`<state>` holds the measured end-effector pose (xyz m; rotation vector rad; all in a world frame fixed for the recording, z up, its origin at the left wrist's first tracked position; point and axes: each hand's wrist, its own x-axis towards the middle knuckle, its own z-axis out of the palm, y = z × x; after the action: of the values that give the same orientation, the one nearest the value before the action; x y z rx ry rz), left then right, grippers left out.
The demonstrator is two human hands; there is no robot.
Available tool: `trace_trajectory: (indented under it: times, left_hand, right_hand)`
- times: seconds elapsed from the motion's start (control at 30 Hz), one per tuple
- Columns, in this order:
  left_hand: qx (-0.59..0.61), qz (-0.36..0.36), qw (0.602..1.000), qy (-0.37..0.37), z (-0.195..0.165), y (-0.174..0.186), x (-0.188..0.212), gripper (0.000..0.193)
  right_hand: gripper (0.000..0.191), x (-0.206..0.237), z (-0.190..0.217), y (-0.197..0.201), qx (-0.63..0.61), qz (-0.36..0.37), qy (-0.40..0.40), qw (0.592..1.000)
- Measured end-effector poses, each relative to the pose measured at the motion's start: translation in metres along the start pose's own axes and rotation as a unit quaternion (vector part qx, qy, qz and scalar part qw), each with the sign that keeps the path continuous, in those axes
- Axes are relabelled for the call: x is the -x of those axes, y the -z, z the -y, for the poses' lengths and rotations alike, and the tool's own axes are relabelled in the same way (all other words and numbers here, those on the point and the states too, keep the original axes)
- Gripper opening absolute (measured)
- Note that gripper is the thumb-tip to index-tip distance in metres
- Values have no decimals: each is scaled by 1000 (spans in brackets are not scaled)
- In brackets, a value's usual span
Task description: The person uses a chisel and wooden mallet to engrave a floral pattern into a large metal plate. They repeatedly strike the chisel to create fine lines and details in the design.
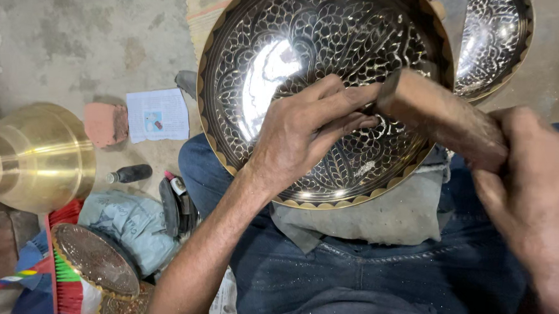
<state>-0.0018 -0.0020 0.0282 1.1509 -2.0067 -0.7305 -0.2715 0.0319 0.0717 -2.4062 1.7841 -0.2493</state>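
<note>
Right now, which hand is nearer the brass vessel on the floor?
Left. The left hand rests on the engraved plate, on the side toward the brass vessel. The right hand grips a wooden mallet on the far side.

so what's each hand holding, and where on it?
Right hand grips a wooden mallet by the end nearer the person. Left hand pinches something small against the engraved plate, under the mallet's head; fingers hide it, so cannot tell what.

Hands point(306, 130) with mallet point(444, 118) on engraved bowl point(297, 56)
</note>
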Motion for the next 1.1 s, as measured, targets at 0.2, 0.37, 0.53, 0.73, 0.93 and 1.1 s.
trace_trajectory:
  times: [0.2, 0.37, 0.53, 0.73, 0.93, 1.1]
  left_hand:
    - [48, -23, 998, -43, 7, 3, 6, 32]
    - [50, -22, 998, -8, 8, 2, 8, 37]
    - [18, -1, 999, 44, 7, 1, 7, 37]
    - [54, -46, 997, -36, 4, 5, 10, 35]
    - [20, -18, 999, 19, 5, 1, 8, 41]
    - [34, -34, 999, -25, 7, 1, 9, 39]
  right_hand:
    - [26, -7, 4, 1, -260, -36, -97, 960]
    - [36, -4, 5, 11, -202, -34, -13, 979]
    - [26, -9, -2, 8, -123, -50, -7, 991]
    - [13, -6, -8, -4, -123, -87, -19, 988]
    - [33, -15, -11, 0, 23, 34, -5, 999]
    - [27, -14, 1, 8, 16, -3, 5, 1000]
